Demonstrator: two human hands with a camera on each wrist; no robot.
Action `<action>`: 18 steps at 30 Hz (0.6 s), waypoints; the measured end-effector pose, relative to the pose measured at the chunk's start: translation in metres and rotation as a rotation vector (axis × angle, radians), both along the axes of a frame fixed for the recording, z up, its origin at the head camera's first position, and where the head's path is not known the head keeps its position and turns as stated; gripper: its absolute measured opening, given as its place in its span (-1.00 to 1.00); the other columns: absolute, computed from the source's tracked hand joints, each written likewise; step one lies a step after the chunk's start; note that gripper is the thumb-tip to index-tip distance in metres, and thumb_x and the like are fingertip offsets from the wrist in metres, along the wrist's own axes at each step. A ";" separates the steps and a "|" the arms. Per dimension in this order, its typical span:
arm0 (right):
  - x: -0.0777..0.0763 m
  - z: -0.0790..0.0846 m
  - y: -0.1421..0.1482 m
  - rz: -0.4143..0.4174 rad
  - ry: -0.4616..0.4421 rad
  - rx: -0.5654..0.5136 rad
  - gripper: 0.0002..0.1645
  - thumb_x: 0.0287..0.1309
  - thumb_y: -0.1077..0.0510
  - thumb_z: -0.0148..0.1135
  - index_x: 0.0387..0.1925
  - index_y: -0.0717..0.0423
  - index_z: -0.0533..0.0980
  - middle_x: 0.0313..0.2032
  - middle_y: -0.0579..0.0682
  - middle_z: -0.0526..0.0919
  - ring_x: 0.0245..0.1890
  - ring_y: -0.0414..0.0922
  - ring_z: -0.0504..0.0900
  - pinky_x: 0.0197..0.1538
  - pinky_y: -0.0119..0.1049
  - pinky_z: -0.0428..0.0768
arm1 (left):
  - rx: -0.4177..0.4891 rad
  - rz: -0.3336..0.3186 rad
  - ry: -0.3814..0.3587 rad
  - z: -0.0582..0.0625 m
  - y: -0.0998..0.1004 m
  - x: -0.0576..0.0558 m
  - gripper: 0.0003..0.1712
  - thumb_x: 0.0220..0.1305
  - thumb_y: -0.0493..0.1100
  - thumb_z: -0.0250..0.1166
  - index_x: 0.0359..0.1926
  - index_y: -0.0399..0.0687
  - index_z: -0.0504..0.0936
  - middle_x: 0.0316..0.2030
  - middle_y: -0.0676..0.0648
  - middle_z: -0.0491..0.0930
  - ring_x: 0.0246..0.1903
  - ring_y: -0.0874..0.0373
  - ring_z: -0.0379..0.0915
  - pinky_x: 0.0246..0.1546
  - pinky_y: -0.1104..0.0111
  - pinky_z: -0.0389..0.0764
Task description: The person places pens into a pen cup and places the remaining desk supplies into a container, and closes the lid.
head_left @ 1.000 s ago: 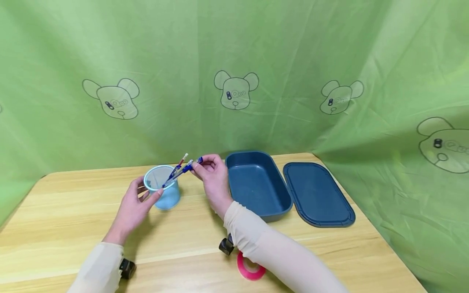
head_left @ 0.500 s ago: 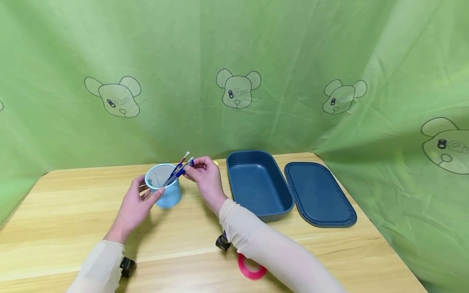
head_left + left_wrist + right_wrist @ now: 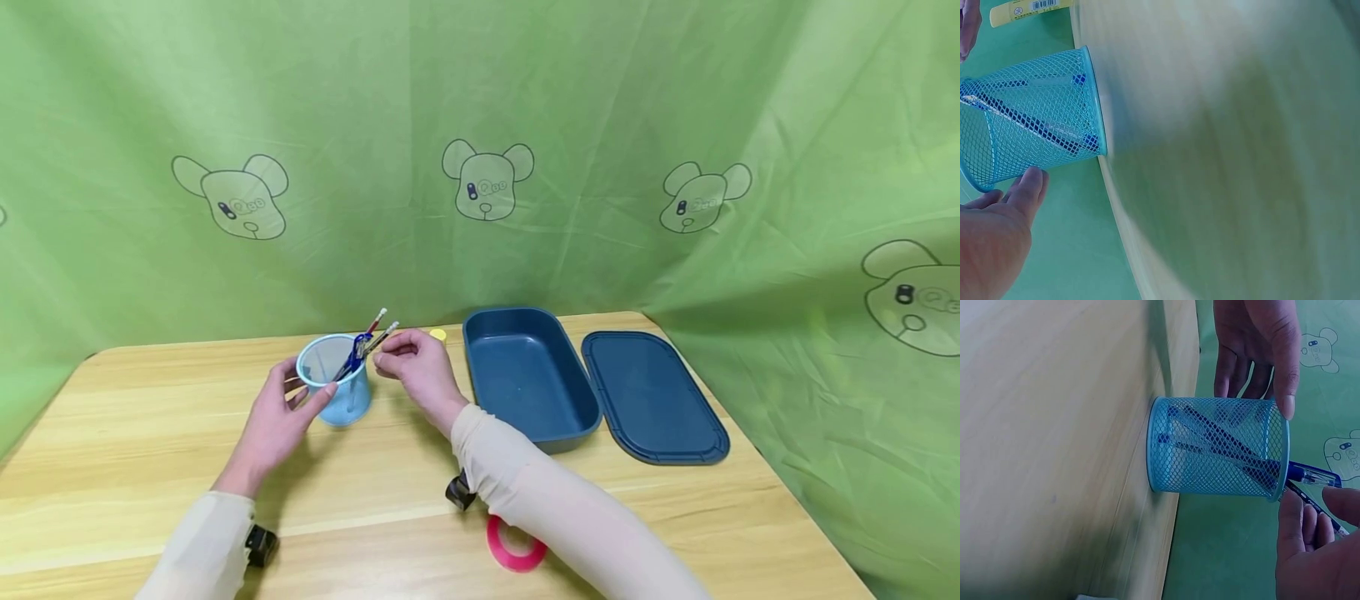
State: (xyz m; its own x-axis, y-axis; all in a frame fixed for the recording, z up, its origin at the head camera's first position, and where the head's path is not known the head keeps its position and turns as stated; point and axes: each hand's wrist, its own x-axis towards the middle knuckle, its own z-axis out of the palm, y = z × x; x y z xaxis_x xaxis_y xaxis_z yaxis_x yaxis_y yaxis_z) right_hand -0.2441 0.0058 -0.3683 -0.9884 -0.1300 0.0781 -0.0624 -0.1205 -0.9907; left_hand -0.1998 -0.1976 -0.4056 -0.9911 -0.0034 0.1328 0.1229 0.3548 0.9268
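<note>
A light blue mesh pen cup (image 3: 351, 405) stands upright on the wooden table. My left hand (image 3: 279, 417) holds it at the rim, thumb at the near side and fingers round the left. Several pens and pencils lean in it to the right, among them a blue-capped pen (image 3: 1314, 475) and a red pencil with a white end (image 3: 378, 318). Just right of the rim is my right hand (image 3: 423, 371); in the right wrist view its thumb stands apart from its fingers (image 3: 1291, 519), close by the pens and gripping none of them.
A yellow tube (image 3: 1029, 9), like a glue stick, stands behind my right hand. To the right are a dark blue box (image 3: 525, 387) without its lid and a flat blue lid (image 3: 652, 396). A pink tape roll (image 3: 497, 546) lies near my right sleeve. Green cloth (image 3: 480, 83) hangs behind the table.
My right hand moved left to the cup with a blue-capped pen and let go of it; the pen now sits lower in the cup. The left hand kept its hold.
</note>
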 end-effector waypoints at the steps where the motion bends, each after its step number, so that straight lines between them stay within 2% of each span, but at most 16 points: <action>1: 0.000 0.000 0.001 0.005 -0.006 -0.004 -0.81 0.06 0.48 0.32 -0.25 0.39 0.54 -0.38 0.06 0.64 -0.38 -0.16 0.64 -0.16 -0.27 0.71 | -0.001 0.000 0.001 0.000 0.000 0.000 -0.01 0.31 0.03 0.34 0.44 -0.43 -0.02 0.34 -0.43 0.15 0.32 -0.27 0.14 0.36 0.04 0.22; 6: 0.000 0.002 0.005 0.028 -0.021 -0.017 -0.82 0.07 0.49 0.30 -0.24 0.40 0.53 -0.37 0.07 0.63 -0.37 -0.15 0.65 -0.14 -0.25 0.71 | -0.002 -0.004 0.001 0.001 0.000 0.000 -0.01 0.31 0.02 0.34 0.44 -0.43 -0.02 0.33 -0.43 0.16 0.32 -0.27 0.14 0.35 0.04 0.23; 13: 0.005 0.010 0.015 0.036 -0.001 0.057 -0.85 0.12 0.43 0.29 -0.24 0.39 0.53 -0.36 0.04 0.61 -0.37 -0.17 0.61 -0.12 -0.28 0.69 | -0.016 -0.017 -0.002 0.003 -0.002 0.002 0.00 0.29 0.03 0.35 0.43 -0.43 0.00 0.32 -0.43 0.18 0.31 -0.27 0.15 0.35 0.02 0.23; 18: 0.009 0.020 0.030 0.073 0.004 0.094 -0.84 0.17 0.41 0.26 -0.20 0.38 0.53 -0.33 0.08 0.62 -0.33 -0.13 0.63 -0.08 -0.24 0.68 | -0.081 -0.023 -0.040 0.007 -0.008 0.005 0.05 0.28 0.11 0.35 0.42 -0.47 -0.01 0.32 -0.46 0.16 0.32 -0.31 0.12 0.35 -0.03 0.21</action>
State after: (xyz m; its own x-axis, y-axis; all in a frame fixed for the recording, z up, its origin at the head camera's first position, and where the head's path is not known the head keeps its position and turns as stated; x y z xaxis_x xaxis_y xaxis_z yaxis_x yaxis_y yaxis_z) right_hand -0.2348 0.0361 -0.3478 -0.9758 -0.2087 0.0660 -0.0608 -0.0312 -0.9977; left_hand -0.1948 -0.2059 -0.3986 -0.9954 0.0289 0.0919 0.0954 0.4263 0.8996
